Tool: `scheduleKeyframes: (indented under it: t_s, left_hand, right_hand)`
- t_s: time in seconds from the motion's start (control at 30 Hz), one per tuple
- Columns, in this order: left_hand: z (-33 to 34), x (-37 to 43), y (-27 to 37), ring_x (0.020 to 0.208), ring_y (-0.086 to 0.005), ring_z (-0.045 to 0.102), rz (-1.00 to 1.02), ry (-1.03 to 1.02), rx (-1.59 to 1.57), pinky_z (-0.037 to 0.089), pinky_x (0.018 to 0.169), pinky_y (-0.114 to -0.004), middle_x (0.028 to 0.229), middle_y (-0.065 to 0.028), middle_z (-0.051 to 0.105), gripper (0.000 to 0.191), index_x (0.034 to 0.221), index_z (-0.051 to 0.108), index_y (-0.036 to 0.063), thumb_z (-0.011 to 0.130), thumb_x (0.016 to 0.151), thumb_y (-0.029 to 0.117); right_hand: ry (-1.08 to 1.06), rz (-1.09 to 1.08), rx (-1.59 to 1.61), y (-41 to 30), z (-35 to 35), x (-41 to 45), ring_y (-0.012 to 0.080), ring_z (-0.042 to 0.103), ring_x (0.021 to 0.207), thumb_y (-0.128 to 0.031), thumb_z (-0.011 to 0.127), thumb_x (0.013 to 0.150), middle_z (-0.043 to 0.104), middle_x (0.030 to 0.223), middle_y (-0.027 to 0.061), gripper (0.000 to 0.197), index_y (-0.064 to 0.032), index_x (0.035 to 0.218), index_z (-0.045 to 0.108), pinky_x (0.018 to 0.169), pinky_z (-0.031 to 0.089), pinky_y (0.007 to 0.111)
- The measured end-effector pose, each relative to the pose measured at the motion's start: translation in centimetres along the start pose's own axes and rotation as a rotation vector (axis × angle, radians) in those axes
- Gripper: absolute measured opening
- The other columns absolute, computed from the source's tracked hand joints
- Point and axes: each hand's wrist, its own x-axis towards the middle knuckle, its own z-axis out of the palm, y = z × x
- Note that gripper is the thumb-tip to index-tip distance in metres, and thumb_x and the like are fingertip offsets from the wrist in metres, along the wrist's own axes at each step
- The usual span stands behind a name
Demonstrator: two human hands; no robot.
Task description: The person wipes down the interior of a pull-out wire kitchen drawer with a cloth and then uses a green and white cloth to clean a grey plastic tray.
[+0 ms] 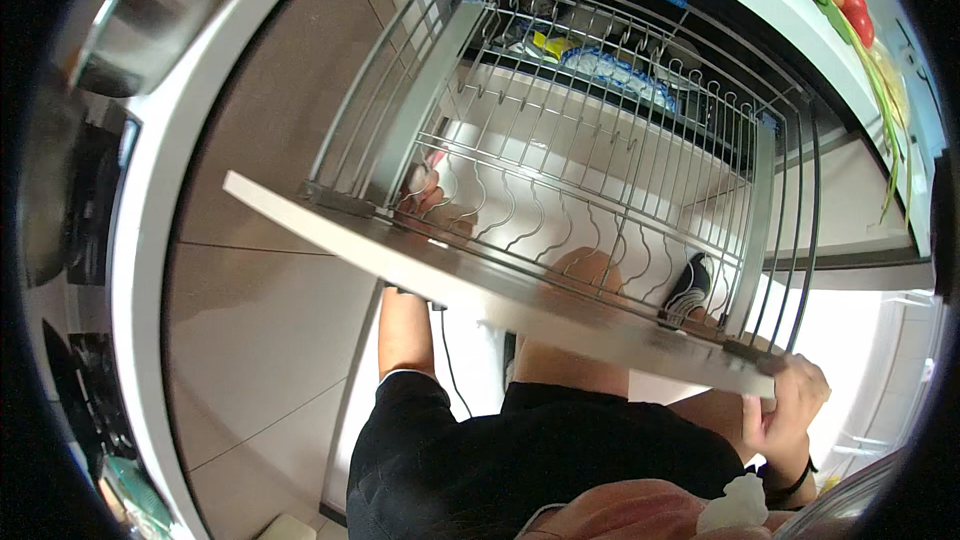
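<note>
A wire pull-out dish basket [585, 127] extends in front of me from a dark cabinet opening. Its pale front panel [480, 300] crosses my view at a slant. My right hand [787, 401] grips the right end of that panel, with the fingers over the top edge and the thumb on the near side. My left forearm passes beneath the panel. Through the wires my left hand [424, 191] shows under the basket's left front corner, its fingers curled. Something reddish is near its fingertips, but the wires and blur hide what it is.
Behind the basket, blue-patterned and yellow packets [615, 75] lie in the cabinet. Tomatoes [855, 15] and green onions [885, 135] rest on the white counter at right. A steel pot [150, 22] stands at left. My foot in a dark shoe [690, 289] is below the basket.
</note>
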Motion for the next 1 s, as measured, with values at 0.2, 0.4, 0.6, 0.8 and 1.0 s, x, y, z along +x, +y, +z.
scheduleKeyframes:
  t_s: [0.2, 0.4, 0.6, 0.8, 1.0]
  left_hand:
    - [1.3, -4.1, 2.8, 0.105, -0.0192, 0.063, -0.158, 0.231, 0.324, 0.053, 0.093, -0.035, 0.117, -0.0087, 0.066, 0.047, 0.137, 0.054, -0.0036, 0.066, 0.099, 0.022]
    - [-9.4, -14.8, 3.8, 0.079, -0.0213, 0.068, -0.327, 0.611, 0.745, 0.058, 0.066, -0.033, 0.093, -0.0123, 0.069, 0.019, 0.111, 0.062, -0.0043, 0.055, 0.100, 0.009]
    - [11.4, -23.2, 12.9, 0.082, -0.0189, 0.067, -0.143, 0.445, 0.945, 0.055, 0.070, -0.032, 0.102, -0.0107, 0.070, 0.032, 0.121, 0.063, -0.0031, 0.059, 0.094, 0.013]
    - [32.3, -28.1, 22.9, 0.080, -0.0106, 0.063, 0.188, 0.279, 1.073, 0.052, 0.069, -0.026, 0.094, -0.0028, 0.067, 0.018, 0.112, 0.066, -0.0024, 0.066, 0.096, 0.007]
    - [48.2, -26.0, 17.5, 0.089, -0.0109, 0.068, 0.268, -0.281, 1.200, 0.056, 0.077, -0.027, 0.102, -0.0040, 0.073, 0.023, 0.114, 0.070, -0.0014, 0.074, 0.093, 0.008]
  right_hand:
    - [-0.091, 0.091, 0.061, -1.2, -2.7, 1.9, 0.0325, 0.062, 0.078, -0.022, 0.078, 0.071, 0.061, 0.084, 0.0106, 0.029, -0.0055, 0.088, 0.061, 0.066, 0.047, 0.042]
    - [0.074, -0.027, 0.172, -0.6, -1.4, 1.5, 0.0328, 0.060, 0.074, -0.023, 0.077, 0.080, 0.058, 0.080, 0.0085, 0.027, -0.0079, 0.087, 0.055, 0.064, 0.047, 0.045]
    - [0.115, -0.079, 0.207, 1.3, -1.6, -0.3, 0.0316, 0.063, 0.077, -0.022, 0.072, 0.085, 0.061, 0.085, 0.0086, 0.024, -0.0080, 0.098, 0.058, 0.063, 0.049, 0.046]
    - [0.215, -0.182, 0.233, 2.1, -0.5, -1.3, 0.0336, 0.063, 0.083, -0.027, 0.073, 0.086, 0.063, 0.094, 0.0117, 0.036, -0.0057, 0.110, 0.058, 0.069, 0.050, 0.045]
    - [0.427, -0.357, 0.460, 1.4, -4.0, 0.1, 0.0325, 0.065, 0.091, -0.031, 0.078, 0.086, 0.063, 0.116, 0.0170, 0.064, 0.0001, 0.135, 0.053, 0.081, 0.053, 0.039]
